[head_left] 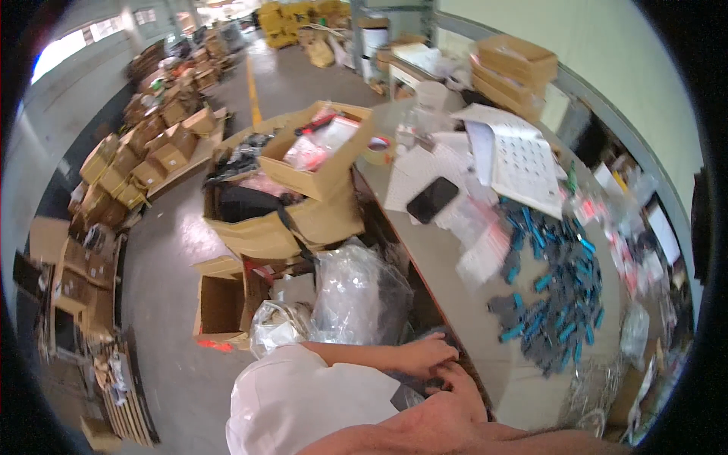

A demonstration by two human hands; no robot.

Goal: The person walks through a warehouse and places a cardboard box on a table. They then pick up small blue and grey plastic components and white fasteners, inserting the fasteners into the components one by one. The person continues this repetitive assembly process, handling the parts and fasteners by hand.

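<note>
Dropping the dark item [434, 385] looks like main risk imo: it's at the worktop's [474, 318] L edge, toward the near end, so a slip there prob goes over the side, not onto the top. Could also snag on the clear plastic bag [353, 292] bunched just off that edge. Look: dark, mostly hidden by fingers; shape + finish unclear from this view. L hand [425, 355] and R hand [459, 390] are close together around it, fingers curled; can't make out if either actually grips. Further in, toward the R edge: loose pile of dark-grey/teal pcs [553, 296], some strays on its L side, so a forearm sweep could scatter them. Phone [432, 199] lies nearer the L edge, farther up, by paper sheets [409, 178]; tape roll [377, 150] by L edge, far end.
</note>
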